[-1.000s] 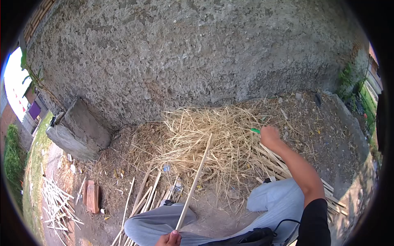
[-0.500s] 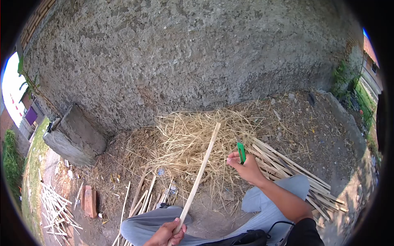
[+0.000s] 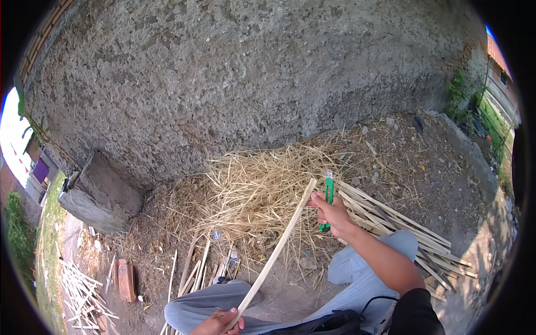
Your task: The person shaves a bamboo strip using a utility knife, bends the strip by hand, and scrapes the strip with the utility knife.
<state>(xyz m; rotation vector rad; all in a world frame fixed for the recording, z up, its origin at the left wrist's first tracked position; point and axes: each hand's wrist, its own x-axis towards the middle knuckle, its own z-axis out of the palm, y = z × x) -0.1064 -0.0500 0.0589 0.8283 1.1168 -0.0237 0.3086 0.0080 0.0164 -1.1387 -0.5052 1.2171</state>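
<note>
A long pale wooden strip (image 3: 273, 257) slants up from my lap toward the shavings. My left hand (image 3: 218, 322) is closed around its lower end. Near the strip's upper end is my right hand (image 3: 333, 215), its fingers wrapped around a green box cutter (image 3: 329, 192). The cutter stands upright with a short blade showing at its top. My right fingertips are beside the strip's top; whether they touch it I cannot tell. Behind both lies a heap of thin curled wood shavings (image 3: 257, 192).
Stacked strips (image 3: 402, 229) lie by my right knee, and more strips (image 3: 195, 268) by my left. A scattered pile of white strips (image 3: 84, 296) and a reddish brick (image 3: 125, 282) sit at left. A concrete block (image 3: 103, 192) leans near the rough wall (image 3: 251, 78).
My right hand has come closer to the strip's upper end, and the cutter now stands straighter with its blade visible. The strip's top has swung right and slightly down.
</note>
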